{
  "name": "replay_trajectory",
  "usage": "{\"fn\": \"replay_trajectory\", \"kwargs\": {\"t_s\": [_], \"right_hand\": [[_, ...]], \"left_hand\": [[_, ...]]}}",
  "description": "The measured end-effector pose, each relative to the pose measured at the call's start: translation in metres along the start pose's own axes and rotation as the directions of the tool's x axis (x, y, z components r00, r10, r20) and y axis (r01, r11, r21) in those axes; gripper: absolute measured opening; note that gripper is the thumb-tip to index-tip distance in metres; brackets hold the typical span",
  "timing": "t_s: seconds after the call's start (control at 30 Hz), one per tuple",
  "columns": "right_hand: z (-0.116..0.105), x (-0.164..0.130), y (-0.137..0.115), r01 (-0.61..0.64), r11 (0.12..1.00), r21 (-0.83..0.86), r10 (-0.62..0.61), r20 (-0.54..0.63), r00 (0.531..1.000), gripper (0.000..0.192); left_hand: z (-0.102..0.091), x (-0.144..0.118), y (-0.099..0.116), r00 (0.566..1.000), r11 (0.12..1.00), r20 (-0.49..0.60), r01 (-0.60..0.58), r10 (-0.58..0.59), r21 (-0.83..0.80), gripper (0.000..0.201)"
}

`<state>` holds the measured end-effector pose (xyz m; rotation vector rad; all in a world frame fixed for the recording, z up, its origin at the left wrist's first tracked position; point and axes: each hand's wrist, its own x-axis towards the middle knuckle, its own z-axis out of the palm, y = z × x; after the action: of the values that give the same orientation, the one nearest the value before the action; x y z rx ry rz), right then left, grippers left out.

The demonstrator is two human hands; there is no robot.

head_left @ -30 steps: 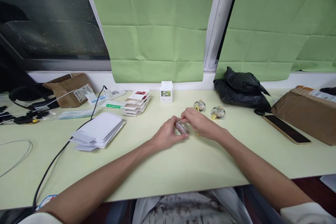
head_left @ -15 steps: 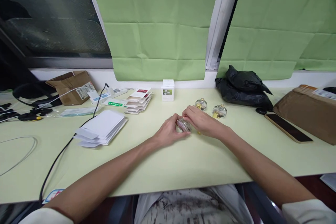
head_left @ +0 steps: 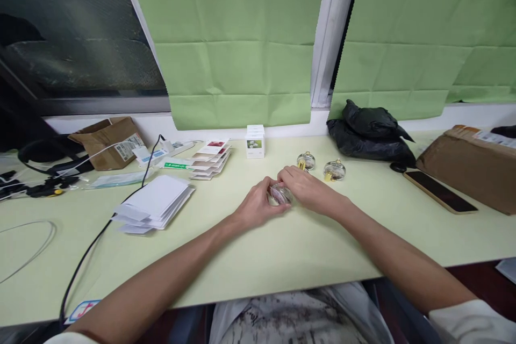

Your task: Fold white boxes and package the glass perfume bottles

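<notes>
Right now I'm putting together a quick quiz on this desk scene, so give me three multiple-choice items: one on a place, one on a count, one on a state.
1. Where does the phone lie?
A. On the stack of white envelopes
B. On the table's right side, in front of the brown parcel
C. Under the black bag

2. How many round glass bottles stand free on the table, apart from the one in the hands?
A. Two
B. Four
C. None

3. How is the small glass bottle held?
A. Only the left hand touches it
B. It lies untouched
C. Both hands close on it

Answers:
1 B: the dark phone lies flat beside the brown parcel.
2 A: one bottle and a second bottle stand behind the hands.
3 C: the left hand and right hand meet around it.
</notes>
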<state>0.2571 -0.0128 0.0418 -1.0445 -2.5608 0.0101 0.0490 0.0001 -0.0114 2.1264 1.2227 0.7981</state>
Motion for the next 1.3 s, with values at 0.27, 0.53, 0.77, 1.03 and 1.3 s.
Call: {"fn": "replay_trajectory", "kwargs": {"t_s": [0.27, 0.53, 0.77, 1.03, 1.3], "right_hand": [[-0.002, -0.002, 0.005, 0.076, 0.997, 0.003, -0.076, -0.009, 0.997, 0.019], [-0.018, -0.002, 0.012, 0.093, 0.994, 0.052, -0.086, -0.130, 0.988, 0.017], [-0.064, -0.024, 0.035, -0.055, 0.991, 0.124, 0.089, -0.297, 0.951, 0.018], [-0.048, -0.077, 0.031, -0.180, 0.966, 0.186, 0.173, 0.056, 0.983, 0.016], [0.000, -0.104, 0.030, -0.346, 0.909, 0.232, 0.324, 0.128, 0.937, 0.009]], "left_hand": [[0.000, 0.001, -0.001, 1.000, 1.000, 0.009, -0.023, 0.023, 0.003, 0.046], [0.000, 0.000, 0.001, 1.000, 0.999, 0.007, -0.022, 0.023, -0.024, 0.051], [0.002, -0.001, -0.001, 1.000, 0.999, -0.010, -0.006, 0.006, -0.039, 0.059], [0.001, -0.003, 0.001, 0.999, 0.999, -0.018, 0.032, -0.032, -0.007, 0.062], [-0.002, -0.004, 0.005, 1.000, 1.000, -0.007, 0.010, -0.010, -0.004, 0.072]]}}
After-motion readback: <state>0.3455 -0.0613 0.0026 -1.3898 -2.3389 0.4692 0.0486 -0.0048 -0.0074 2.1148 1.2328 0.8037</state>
